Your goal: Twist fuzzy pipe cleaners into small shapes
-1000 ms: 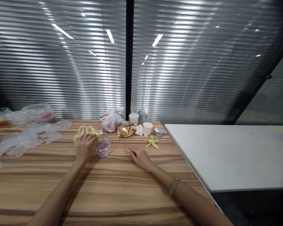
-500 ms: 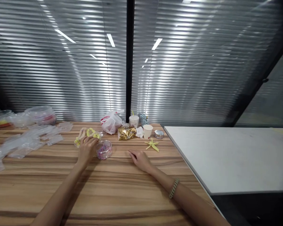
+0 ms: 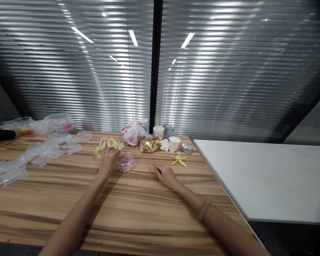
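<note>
My left hand [image 3: 108, 160] reaches over the near side of a clear plastic pack [image 3: 97, 153] with fingers bent down; their tips are hidden, so what they grip I cannot make out. Inside that pack show yellow bits [image 3: 112, 143] and a cream-coloured band-like piece [image 3: 103, 143]. Just right of this hand stands a round clear tub [image 3: 126, 163] of small pink and purple pieces. My right hand [image 3: 165, 175] rests on the wood, fingers closed together and nothing visible in them. Beyond it lies a yellow star-shaped piece [image 3: 179, 159] with thin arms.
Behind stand a white plastic bag [image 3: 133, 133], a gold foil wrapper [image 3: 150, 145], a lidded cup [image 3: 158, 132], a paper cup [image 3: 174, 144] and a round silver tin [image 3: 187, 148]. Clear plastic bags [image 3: 46, 153] spread at left. A white table [image 3: 261, 177] adjoins on the right.
The whole view has swung left, so everything sits further right and slightly higher. A black object shows more at the left edge. Both hands keep nearly the same places on the table.
</note>
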`<move>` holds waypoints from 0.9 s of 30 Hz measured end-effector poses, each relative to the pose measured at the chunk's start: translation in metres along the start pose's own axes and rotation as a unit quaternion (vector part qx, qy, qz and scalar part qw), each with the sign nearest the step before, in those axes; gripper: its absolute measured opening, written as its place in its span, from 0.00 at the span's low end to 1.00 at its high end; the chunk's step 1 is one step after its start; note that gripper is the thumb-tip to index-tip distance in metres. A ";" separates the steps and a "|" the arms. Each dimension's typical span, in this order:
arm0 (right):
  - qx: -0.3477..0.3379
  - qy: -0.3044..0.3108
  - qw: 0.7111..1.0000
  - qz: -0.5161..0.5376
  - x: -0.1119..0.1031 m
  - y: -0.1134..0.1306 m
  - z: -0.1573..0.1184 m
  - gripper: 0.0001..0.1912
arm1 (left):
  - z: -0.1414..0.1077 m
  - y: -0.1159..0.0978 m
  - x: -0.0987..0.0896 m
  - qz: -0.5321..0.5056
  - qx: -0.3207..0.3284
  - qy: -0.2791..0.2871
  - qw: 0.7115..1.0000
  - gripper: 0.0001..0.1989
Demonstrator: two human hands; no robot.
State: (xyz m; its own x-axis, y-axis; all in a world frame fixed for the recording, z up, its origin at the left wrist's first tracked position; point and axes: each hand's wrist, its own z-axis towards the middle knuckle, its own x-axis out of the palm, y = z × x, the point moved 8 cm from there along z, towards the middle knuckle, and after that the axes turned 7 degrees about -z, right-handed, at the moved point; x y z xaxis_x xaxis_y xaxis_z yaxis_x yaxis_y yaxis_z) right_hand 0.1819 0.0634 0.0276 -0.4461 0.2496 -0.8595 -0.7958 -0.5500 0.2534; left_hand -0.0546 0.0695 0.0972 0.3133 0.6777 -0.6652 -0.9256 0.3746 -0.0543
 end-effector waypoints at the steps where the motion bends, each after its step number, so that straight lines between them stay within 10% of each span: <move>1: 0.000 -0.002 1.000 0.004 0.000 0.000 0.000 0.17 | 0.000 0.000 0.000 -0.005 -0.002 0.000 1.000 0.10; 11: -0.015 -0.017 0.999 0.036 -0.005 0.004 0.002 0.17 | 0.002 -0.023 -0.022 -0.016 0.009 -0.091 0.996 0.13; 27: -0.003 -0.024 1.000 -0.010 -0.009 0.004 0.002 0.16 | -0.003 -0.058 0.006 -0.082 0.094 0.024 0.992 0.12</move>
State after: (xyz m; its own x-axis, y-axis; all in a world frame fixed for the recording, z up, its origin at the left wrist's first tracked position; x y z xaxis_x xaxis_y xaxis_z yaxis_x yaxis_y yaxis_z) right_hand 0.1822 0.0610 0.0373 -0.4492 0.2994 -0.8417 -0.8030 -0.5484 0.2335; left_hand 0.0008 0.0498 0.0940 0.4428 0.5688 -0.6931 -0.8054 0.5920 -0.0287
